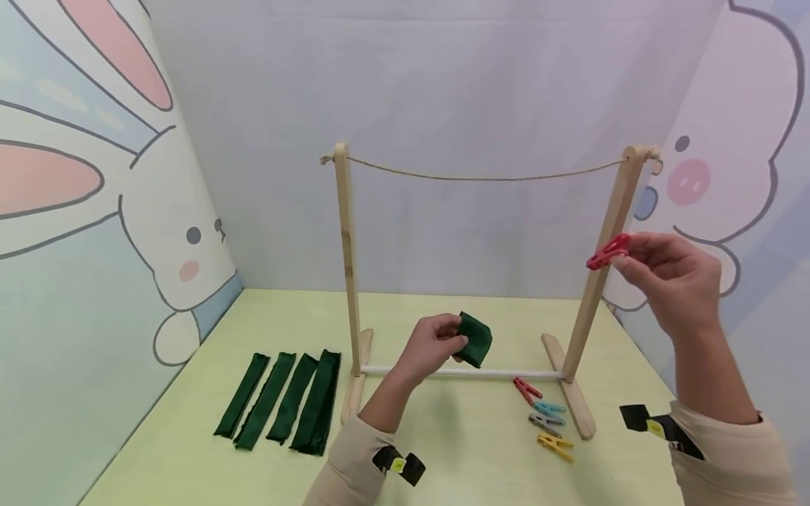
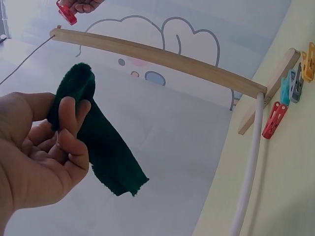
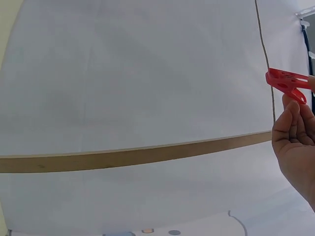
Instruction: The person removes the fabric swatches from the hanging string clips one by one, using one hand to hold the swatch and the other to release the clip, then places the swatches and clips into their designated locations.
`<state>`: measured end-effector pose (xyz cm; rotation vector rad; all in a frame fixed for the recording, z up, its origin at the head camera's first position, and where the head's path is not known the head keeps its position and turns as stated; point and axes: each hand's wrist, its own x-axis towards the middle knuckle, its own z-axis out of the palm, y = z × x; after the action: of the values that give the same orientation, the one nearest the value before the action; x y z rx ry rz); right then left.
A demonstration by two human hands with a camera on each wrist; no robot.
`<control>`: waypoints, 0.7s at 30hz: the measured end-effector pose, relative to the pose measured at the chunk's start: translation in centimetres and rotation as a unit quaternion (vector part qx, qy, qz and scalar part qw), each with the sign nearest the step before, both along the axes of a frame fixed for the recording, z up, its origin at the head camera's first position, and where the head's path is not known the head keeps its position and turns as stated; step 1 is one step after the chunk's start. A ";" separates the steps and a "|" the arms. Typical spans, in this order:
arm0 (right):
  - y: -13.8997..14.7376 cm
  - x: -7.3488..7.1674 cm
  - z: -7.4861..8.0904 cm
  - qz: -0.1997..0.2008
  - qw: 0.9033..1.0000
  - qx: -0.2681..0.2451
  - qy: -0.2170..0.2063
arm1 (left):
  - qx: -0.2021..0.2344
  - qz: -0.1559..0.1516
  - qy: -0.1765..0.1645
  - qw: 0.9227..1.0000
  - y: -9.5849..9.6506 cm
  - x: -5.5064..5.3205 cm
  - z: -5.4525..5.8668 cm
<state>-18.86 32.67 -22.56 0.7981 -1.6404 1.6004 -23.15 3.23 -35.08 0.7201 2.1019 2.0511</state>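
Note:
Between thumb and fingers, my left hand pinches a dark green cloth strip, held above the table inside the wooden frame. In the left wrist view the strip folds over at the fingers and its frayed end hangs down. My right hand is raised in front of the frame's right post, pinching a red clothespin. The right wrist view shows this clothespin by its handles, overlapping the rope in that view. A thin rope is strung between the post tops, bare along its length.
Several green cloth strips lie side by side on the table at left. By the frame's right foot lie a red clothespin, a blue one, a grey one and a yellow one. A white bar joins the feet.

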 end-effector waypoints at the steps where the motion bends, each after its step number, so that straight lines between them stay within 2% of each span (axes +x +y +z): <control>1: 0.0 0.0 -0.4 -0.001 1.000 0.002 -0.005 | 0.006 0.000 -0.007 1.000 -0.2 0.1 -0.1; 7: 0.1 0.0 -2.5 -0.010 0.999 0.000 -0.033 | 0.023 0.004 -0.033 0.999 -1.0 0.5 -1.0; 11: 0.1 0.0 -4.0 0.003 0.998 -0.013 -0.056 | 0.019 0.010 -0.028 0.999 -1.7 0.8 -1.9; 14: 0.2 0.2 -5.3 -0.003 0.997 -0.007 -0.073 | 0.016 0.015 -0.028 0.999 -2.4 1.0 -2.4; 21: 0.3 0.8 -8.1 -0.031 0.993 0.002 -0.115 | 0.012 0.021 -0.039 0.999 -4.4 2.1 -1.6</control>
<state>-18.08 32.95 -30.68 0.5758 -1.8106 1.6970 -21.09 -1.16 -36.66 0.5941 2.0707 2.0926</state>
